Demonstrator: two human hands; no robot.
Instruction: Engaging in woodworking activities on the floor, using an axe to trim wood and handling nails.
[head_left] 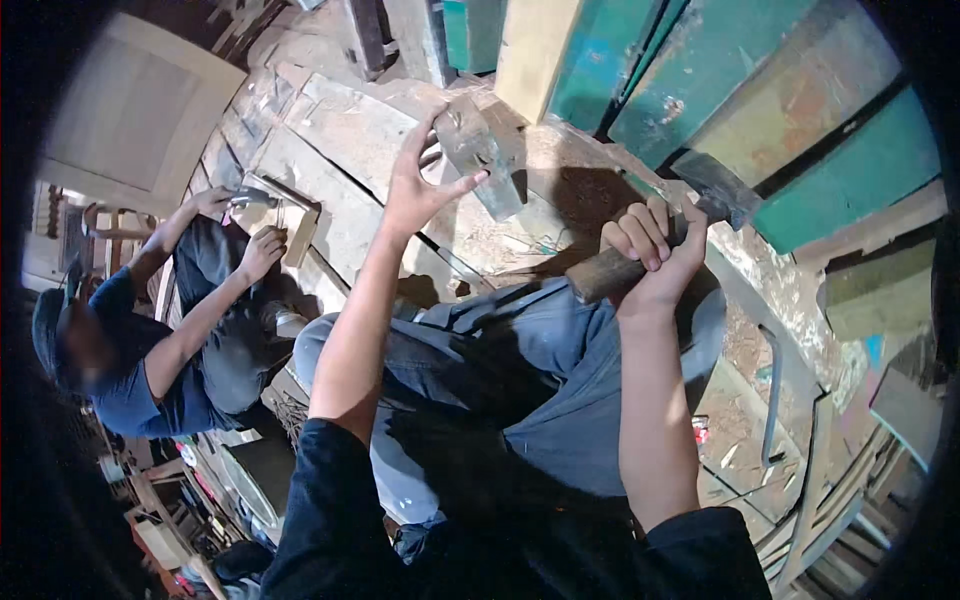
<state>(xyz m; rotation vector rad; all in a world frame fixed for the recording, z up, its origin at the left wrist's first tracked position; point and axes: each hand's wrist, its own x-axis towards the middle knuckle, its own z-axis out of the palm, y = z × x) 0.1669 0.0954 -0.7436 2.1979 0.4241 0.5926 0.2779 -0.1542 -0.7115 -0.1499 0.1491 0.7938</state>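
Observation:
My left hand (415, 190) grips a short grey, worn wooden block (470, 140). Its thumb lies across the block's face, and the fingers wrap the far-left edge. A small dark mark or hole shows near the block's middle. The block is tilted above the planks; whether its lower end touches them I cannot tell. Over to the right, my right hand (650, 245) is closed around the thick wooden handle of a hammer (600, 275). Its dark metal head points up and right, beside the green boards, well apart from the block.
Dusty planks (330, 130) with wood chips lie ahead. Painted green boards (700, 80) lean at the far right. A bent metal bar (772, 390) lies at right, near stacked wood strips (810, 480). At left, another person (150, 350) holds a tool and a wooden piece (298, 235).

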